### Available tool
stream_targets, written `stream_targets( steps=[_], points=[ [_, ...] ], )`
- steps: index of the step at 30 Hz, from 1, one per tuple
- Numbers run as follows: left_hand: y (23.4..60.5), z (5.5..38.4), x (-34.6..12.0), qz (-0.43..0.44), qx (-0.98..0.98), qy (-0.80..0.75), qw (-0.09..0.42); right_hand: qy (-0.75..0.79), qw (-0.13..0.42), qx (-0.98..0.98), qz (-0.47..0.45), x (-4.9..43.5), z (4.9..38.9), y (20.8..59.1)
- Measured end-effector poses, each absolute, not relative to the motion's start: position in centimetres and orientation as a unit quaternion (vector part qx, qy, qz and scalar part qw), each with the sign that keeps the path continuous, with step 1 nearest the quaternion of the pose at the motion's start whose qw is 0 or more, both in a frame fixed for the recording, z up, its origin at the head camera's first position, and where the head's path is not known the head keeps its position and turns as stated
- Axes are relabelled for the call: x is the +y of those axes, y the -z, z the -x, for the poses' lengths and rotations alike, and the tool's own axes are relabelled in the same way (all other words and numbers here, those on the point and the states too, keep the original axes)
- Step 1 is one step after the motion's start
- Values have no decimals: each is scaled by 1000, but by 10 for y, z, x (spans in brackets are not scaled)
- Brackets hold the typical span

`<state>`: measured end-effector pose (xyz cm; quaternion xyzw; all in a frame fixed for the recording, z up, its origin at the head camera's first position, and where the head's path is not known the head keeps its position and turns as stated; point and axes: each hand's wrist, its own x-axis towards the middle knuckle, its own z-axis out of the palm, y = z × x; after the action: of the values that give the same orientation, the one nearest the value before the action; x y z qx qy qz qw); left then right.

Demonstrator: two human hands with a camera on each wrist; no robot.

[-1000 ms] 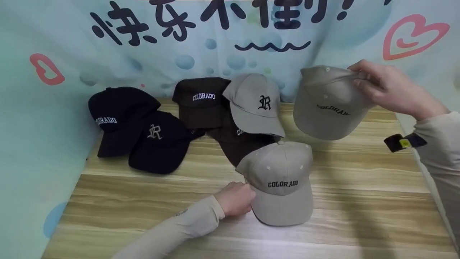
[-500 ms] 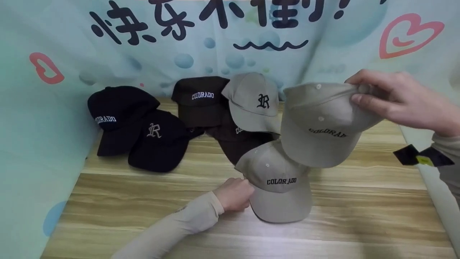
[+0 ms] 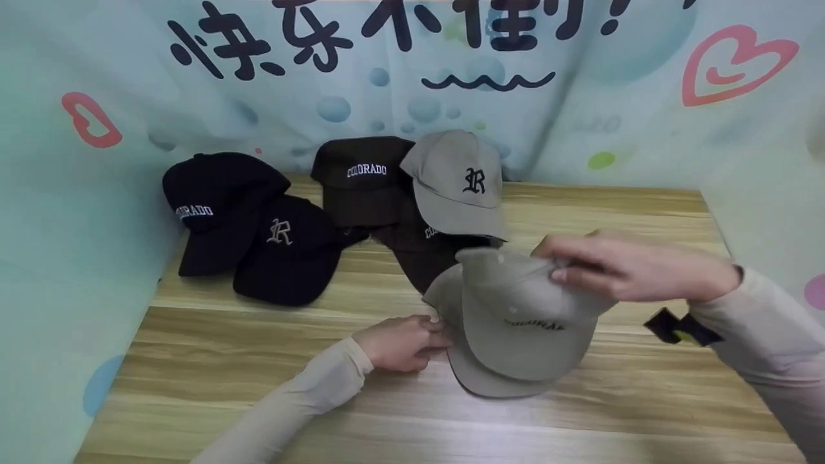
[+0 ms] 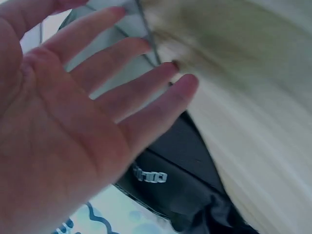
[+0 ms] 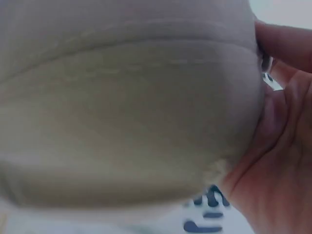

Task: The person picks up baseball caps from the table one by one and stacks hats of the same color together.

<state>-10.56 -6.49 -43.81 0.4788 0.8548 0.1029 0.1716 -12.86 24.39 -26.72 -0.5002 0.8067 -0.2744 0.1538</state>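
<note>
In the head view my right hand [image 3: 644, 265] pinches a beige baseball cap [image 3: 535, 348] at its crown, brim pointing down toward the front. The right wrist view is filled by this cap's stitched crown [image 5: 131, 112], with thumb and fingers gripping its edge. It overlaps a second beige cap [image 3: 465, 370] on the table and hides most of it. At that lower cap's left side is my left hand [image 3: 403, 343], its fingers loosely extended; the left wrist view shows the palm [image 4: 63, 136] bare and the fingers spread.
Behind stand a dark brown COLORADO cap [image 3: 361, 193] and a light grey R cap [image 3: 461, 187], both overlapping another brown cap [image 3: 416, 258]. Two black caps [image 3: 222, 193] lie at the left. A printed cloth [image 3: 399, 96] hangs along the back of the wooden table [image 3: 258, 399].
My right hand has brought the held cap left and down from the back right, over the front beige cap. The left hand's fingers have loosened from that front cap's edge.
</note>
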Motion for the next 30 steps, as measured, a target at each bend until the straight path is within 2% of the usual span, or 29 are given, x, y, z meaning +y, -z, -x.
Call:
stream_targets(
  steps=[3,7,12,17,21,27,30],
  points=[
    [439,104,-69,-490,853,-115,141,285,189,782,522,236,126,281],
    [433,100,-71,-502,848,-139,94,307,267,749,522,228,129,297],
    [422,92,-66,-512,842,-146,88,314,356,738,480,225,148,318],
    [420,89,-55,-525,836,-134,88,308,385,763,418,226,171,337],
    [421,89,-48,-533,834,-118,82,310,339,795,396,222,182,346],
    [428,87,-43,-521,842,-91,108,247,155,873,390,213,185,355],
    [434,85,-42,-522,842,-87,106,209,117,900,365,210,183,359]
  ],
)
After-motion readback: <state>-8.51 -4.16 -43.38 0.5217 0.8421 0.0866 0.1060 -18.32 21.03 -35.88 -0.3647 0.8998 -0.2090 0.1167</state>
